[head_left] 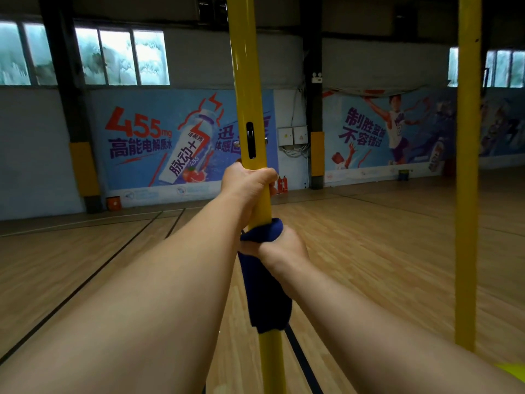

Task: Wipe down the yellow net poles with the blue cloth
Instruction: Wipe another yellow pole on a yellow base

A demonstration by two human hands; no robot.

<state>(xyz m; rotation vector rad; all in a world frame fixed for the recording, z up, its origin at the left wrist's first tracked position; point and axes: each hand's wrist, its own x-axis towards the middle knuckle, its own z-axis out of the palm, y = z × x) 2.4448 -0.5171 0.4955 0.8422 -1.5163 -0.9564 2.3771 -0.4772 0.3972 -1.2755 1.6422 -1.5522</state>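
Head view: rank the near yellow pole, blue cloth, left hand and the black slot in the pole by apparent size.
1. Near yellow pole, spanning the frame.
2. Blue cloth, wrapped round it.
3. Left hand, gripping above the cloth.
4. Black slot.
The right hand looks similar to the left.

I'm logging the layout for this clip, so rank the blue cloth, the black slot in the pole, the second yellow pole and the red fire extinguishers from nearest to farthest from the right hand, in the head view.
From the right hand:
1. Blue cloth, gripped in it, wrapped round the near pole.
2. Black slot, higher up the same pole, above the left hand.
3. Second yellow pole, off to the right.
4. Red fire extinguishers, against the far wall.
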